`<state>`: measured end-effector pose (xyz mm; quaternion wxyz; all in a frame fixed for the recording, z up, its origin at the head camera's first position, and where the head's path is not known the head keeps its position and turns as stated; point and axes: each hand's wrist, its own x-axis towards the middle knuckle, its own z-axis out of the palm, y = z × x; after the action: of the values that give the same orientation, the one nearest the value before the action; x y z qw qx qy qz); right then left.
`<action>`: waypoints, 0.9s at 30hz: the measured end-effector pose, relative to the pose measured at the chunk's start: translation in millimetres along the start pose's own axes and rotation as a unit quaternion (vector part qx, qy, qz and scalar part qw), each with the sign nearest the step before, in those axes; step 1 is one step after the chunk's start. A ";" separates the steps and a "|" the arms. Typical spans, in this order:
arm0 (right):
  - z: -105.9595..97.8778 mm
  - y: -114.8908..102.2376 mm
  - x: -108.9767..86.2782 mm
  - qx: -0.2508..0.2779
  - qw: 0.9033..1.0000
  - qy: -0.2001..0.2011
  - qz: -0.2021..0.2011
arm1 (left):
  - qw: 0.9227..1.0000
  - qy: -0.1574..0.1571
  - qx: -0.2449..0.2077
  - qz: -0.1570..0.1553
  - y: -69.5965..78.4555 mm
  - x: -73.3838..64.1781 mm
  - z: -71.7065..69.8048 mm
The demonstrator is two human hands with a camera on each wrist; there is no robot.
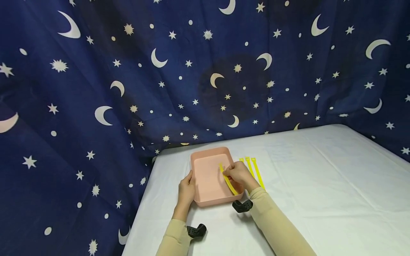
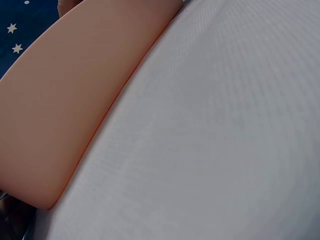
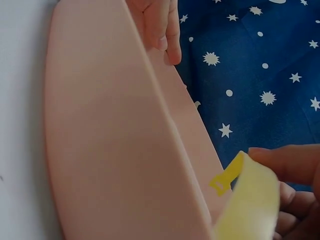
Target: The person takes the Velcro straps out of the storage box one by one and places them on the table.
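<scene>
A shallow pink tray (image 1: 206,174) lies on the white-covered table; its outer wall (image 2: 75,85) fills much of the left wrist view. My left hand (image 1: 186,190) grips the tray's left side at the rim. Between thumb and fingers, my right hand (image 1: 239,174) pinches a yellow hook-and-loop cable strap (image 1: 229,183) over the tray's right part. In the right wrist view the strap (image 3: 250,200) bends, its slotted end hanging by the tray's rim. Whether it touches the tray floor I cannot tell.
Several more yellow straps (image 1: 258,174) lie side by side on the table right of the tray, partly hidden by my right hand and forearm. A dark blue curtain (image 1: 179,92) with moons and stars hangs behind and left of the white tablecloth (image 1: 320,185).
</scene>
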<state>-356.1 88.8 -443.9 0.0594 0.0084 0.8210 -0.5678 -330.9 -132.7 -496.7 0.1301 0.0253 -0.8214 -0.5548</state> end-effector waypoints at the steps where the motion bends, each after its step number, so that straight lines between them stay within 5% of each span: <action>1: -0.5 0.1 0.1 0.005 1.000 -0.001 0.000 | 1.000 0.000 0.001 0.002 0.0 0.0 0.0; 27: -14.4 0.2 -0.3 0.036 0.999 -0.021 0.005 | 1.000 0.006 0.011 0.018 -0.3 0.4 -1.0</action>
<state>-357.0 102.3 -439.0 0.0793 0.0023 0.7985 -0.5967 -331.1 -133.8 -496.5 0.1444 0.0149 -0.8268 -0.5434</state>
